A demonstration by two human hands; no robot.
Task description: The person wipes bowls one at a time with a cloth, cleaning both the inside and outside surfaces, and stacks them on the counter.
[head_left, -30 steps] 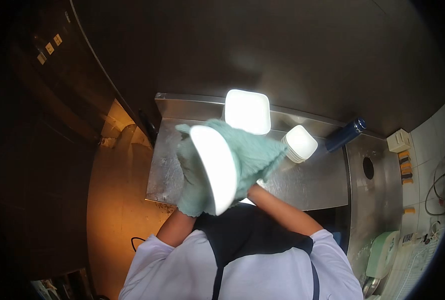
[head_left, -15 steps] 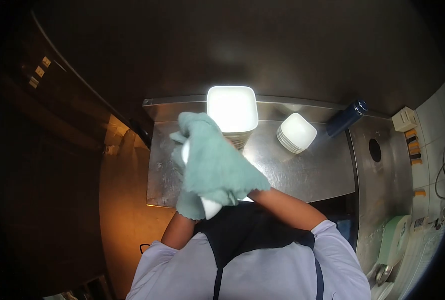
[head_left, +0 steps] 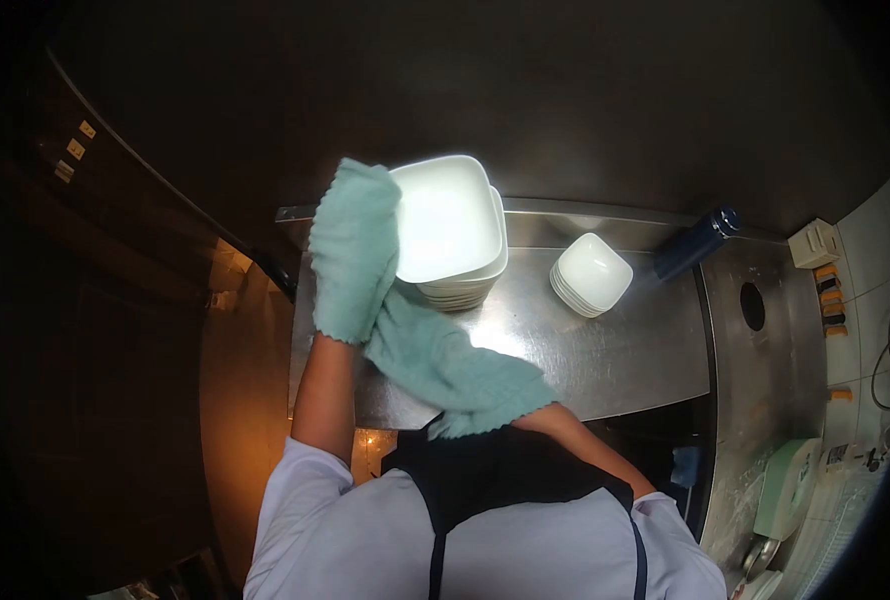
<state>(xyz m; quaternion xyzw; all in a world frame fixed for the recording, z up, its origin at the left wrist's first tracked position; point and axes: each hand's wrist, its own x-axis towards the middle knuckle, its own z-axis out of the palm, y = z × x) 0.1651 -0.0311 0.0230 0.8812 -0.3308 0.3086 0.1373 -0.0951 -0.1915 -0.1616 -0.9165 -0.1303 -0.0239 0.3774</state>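
Note:
A pale green cloth (head_left: pixel 505 392) with a scalloped edge covers both of my hands down to the wrists. My left hand (head_left: pixel 355 245), wrapped in it, grips the left side of a white square dish (head_left: pixel 450 215). This dish sits at the top of a stack of similar dishes (head_left: pixel 455 298), slightly turned and shifted left of those below. Lower and nearer my body, my right hand (head_left: pixel 435 355) holds the cloth, away from the dish. The fingers of both hands are hidden under the fabric.
The stacks stand on a steel counter (head_left: pixel 625 360). To the right are a smaller stack of white square bowls (head_left: pixel 593 275) and a dark blue bottle (head_left: pixel 698 243). A steel surface with a round hole (head_left: pixel 752 306) and a green-edged object (head_left: pixel 787 490) lie farther right.
My left hand has moved up and forward with the white dish, from near my body onto the stack. My right hand has come away from the dish and dropped lower.

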